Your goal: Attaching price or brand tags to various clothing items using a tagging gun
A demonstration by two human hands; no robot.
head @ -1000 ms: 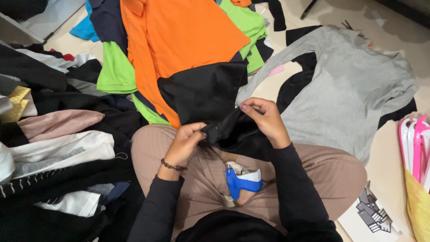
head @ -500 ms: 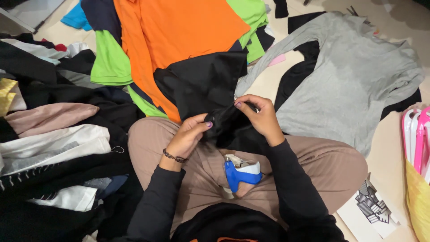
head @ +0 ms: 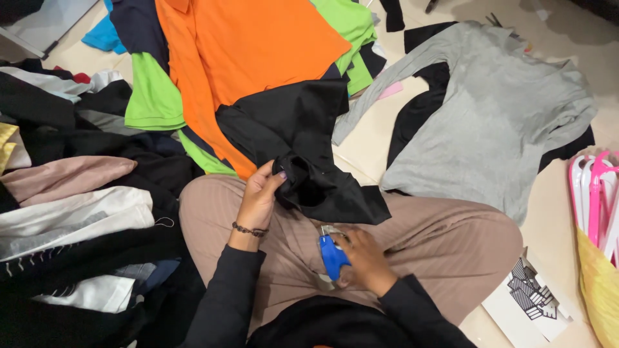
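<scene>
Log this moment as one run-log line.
left hand: gripping black garment | right hand: closed on blue tagging gun in lap | orange shirt beyond

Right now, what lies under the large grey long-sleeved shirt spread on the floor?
Under the grey long-sleeved shirt black fabric shows at its edges; the rest stays covered.

Pretty boxed in here. My left side is walled off by a heap of black, white and beige clothes (head: 77, 212), and straight ahead the orange shirt (head: 251, 51) and black fabric piece (head: 303, 148) cover the floor. Only open lane is the bare tan floor strip (head: 364, 138) before the grey long-sleeved top (head: 490, 122). Pink plastic hangers (head: 596, 200) block far right.
</scene>
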